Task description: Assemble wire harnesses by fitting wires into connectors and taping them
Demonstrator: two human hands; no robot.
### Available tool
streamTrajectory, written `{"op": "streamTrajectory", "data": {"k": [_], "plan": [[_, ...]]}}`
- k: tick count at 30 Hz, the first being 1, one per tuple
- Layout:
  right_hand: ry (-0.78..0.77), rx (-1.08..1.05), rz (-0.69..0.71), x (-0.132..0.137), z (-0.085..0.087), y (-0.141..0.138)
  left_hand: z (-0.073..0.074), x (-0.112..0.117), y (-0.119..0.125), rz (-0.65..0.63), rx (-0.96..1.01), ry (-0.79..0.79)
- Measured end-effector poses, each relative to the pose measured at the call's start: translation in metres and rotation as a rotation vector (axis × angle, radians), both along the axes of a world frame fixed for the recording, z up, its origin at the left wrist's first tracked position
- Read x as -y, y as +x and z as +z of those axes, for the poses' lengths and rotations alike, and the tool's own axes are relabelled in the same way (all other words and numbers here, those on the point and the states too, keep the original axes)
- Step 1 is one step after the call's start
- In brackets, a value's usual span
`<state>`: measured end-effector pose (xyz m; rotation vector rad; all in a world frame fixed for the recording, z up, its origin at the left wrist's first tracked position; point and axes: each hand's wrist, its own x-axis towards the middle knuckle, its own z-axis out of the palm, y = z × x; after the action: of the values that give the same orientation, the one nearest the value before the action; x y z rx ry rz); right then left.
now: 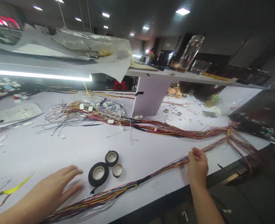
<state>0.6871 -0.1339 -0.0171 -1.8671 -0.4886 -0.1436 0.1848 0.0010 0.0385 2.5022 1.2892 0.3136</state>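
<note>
A long bundle of coloured wires [118,190] runs along the front of the table, wrapped with black tape [143,179] at one spot. Toward its right part, my right hand [198,165] is closed around the wires. My left hand [58,183] is open with the fingers stretched to the right, above the table and just left of the tape rolls. The large black tape roll [90,175] is nearest to it, its loose end pointing down at the bundle. A smaller black tape roll [108,162] and a nearly used-up roll [117,170] touch or sit close beside it.
A thicker wire harness [174,130] with white connectors lies farther back. A white upright panel [149,96] supports a shelf holding a glass [191,53] and plastic sheeting [93,43]. A lit tube lamp [39,75] hangs under the shelf. Yellow-tipped wire [17,185] lies at left.
</note>
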Motion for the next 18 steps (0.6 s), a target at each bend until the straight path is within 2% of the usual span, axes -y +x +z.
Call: {"op": "streamTrajectory", "data": {"k": [1, 4, 5, 6, 8, 11, 13, 15, 16, 18], "plan": [[-0.021, 0.042, 0.197, -0.005, 0.006, -0.032, 0.001, -0.001, 0.009, -0.074, -0.024, -0.027], [-0.151, 0.367, 0.955, -0.03, 0.027, -0.137, 0.002, 0.0, 0.043, -0.295, -0.018, 0.013], [-0.191, 0.481, 1.12, -0.04, 0.033, -0.169, 0.001, 0.001, 0.05, -0.336, -0.016, 0.043], [-0.234, 0.557, 1.213, -0.051, 0.037, -0.197, -0.002, 0.0, 0.055, -0.362, -0.015, 0.069], [-0.339, 0.598, 1.24, -0.073, 0.041, -0.238, -0.008, -0.007, 0.051, -0.354, -0.018, 0.119], [-0.494, 0.574, 1.148, -0.098, 0.039, -0.264, -0.019, -0.036, 0.021, -0.287, -0.057, 0.176], [-0.512, 0.53, 1.069, -0.106, 0.037, -0.264, -0.024, -0.055, 0.0, -0.22, -0.09, 0.249], [-0.48, 0.512, 0.961, -0.105, 0.037, -0.252, -0.024, -0.065, -0.008, -0.142, -0.069, 0.338], [-0.468, 0.524, 0.895, -0.103, 0.037, -0.242, -0.021, -0.065, -0.003, -0.149, -0.034, 0.343], [-0.469, 0.557, 0.762, -0.093, 0.036, -0.213, -0.012, -0.051, 0.027, -0.26, 0.049, 0.244]]}}
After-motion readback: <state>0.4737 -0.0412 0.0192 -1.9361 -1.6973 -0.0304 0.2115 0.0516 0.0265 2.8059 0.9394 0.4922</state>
